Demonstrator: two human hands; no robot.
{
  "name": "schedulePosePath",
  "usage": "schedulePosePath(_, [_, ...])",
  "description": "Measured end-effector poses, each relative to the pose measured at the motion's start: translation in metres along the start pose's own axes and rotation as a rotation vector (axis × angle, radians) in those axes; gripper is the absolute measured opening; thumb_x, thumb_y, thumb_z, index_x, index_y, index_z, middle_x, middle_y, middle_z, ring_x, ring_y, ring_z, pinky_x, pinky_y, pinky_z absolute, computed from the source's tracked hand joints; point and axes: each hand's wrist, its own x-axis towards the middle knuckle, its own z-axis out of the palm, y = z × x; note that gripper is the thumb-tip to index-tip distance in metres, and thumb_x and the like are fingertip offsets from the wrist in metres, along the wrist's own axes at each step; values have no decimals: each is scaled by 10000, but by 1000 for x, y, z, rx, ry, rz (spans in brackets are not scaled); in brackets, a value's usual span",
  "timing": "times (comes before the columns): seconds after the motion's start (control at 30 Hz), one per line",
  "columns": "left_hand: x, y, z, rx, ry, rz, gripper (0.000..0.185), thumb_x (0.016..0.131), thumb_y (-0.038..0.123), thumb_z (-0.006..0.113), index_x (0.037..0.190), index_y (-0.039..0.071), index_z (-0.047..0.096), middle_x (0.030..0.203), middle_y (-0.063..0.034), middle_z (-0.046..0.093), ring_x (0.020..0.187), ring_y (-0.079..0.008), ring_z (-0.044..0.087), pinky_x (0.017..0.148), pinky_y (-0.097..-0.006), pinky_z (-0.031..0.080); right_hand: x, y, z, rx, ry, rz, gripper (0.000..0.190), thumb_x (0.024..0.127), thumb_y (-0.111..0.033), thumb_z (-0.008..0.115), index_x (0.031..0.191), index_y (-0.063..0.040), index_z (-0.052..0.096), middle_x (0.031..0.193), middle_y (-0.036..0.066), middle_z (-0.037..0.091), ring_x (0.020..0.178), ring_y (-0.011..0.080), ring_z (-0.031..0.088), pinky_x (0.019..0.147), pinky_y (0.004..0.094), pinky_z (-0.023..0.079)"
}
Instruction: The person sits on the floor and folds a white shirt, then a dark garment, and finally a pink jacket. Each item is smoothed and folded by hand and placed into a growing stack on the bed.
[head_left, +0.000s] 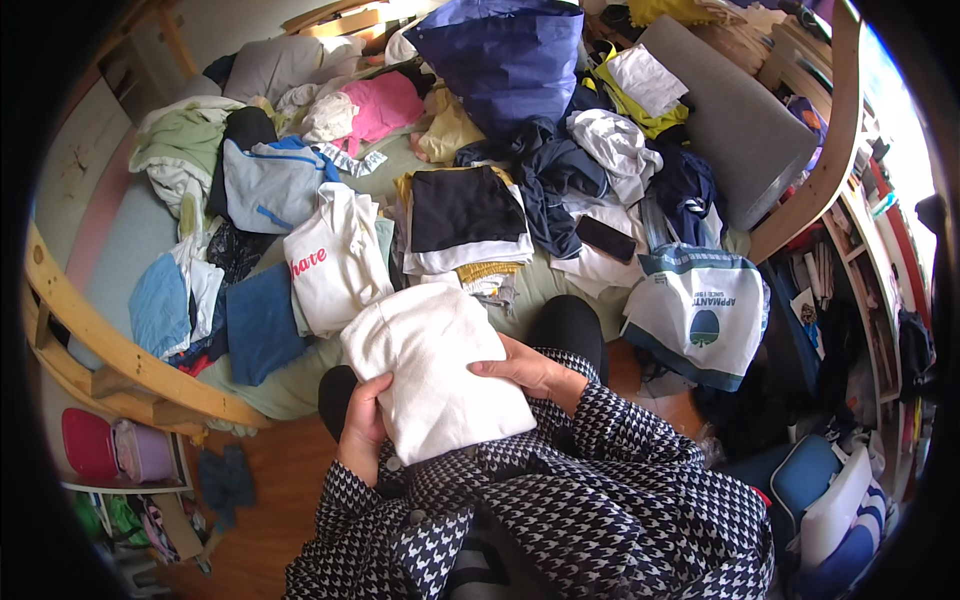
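Observation:
A folded white cloth garment (442, 371) lies between my two hands, just above my lap. My left hand (364, 420) grips its left edge, thumb on top. On its right side my right hand (532, 369) holds it, thumb on top and fingers mostly hidden beneath. Beyond it on the bed is a stack of folded clothes with a black garment (466, 210) on top. A white garment with red lettering (337, 259) rests left of that stack, beside a folded blue cloth (266, 322).
Loose clothes cover much of the bed, around a large blue bag (510, 67). A phone (606, 238) lies on white cloth at the right, near a white and teal bag (697, 315). A wooden bed rail (150, 364) curves along the left.

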Motion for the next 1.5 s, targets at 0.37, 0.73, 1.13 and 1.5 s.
schedulePosePath(0.37, [-7,3,-1,-50,-66,-27,567,861,200,706,1340,-44,526,1252,-142,649,1142,-290,622,1028,-419,476,-6,-3,-5,107,45,-45,699,881,10,684,1494,-59,356,1338,127,592,1177,242,616,1009,402,510])
schedulePosePath(0.73, [-16,-8,27,339,-217,-117,1041,762,35,779,1583,125,145,1448,-109,457,1332,-237,473,1117,-423,406,-17,-26,-11,2,188,38,747,842,-8,744,1483,-14,361,1320,147,589,1184,249,604,1027,401,498])
schedulePosePath(1.13, [129,82,107,350,-128,515,897,789,51,687,1540,76,196,1407,-179,469,1210,-261,540,1002,-374,482,92,-132,-68,-144,301,-402,548,931,-140,685,1391,-3,420,1228,155,620,1051,245,649,876,392,566])
schedulePosePath(1.5, [183,7,48,904,276,367,931,810,74,706,1539,-18,134,1512,-284,349,1401,-379,373,1141,-391,335,145,-62,-142,-279,634,-125,472,843,-83,757,1223,58,516,1101,177,663,943,289,678,818,415,575])
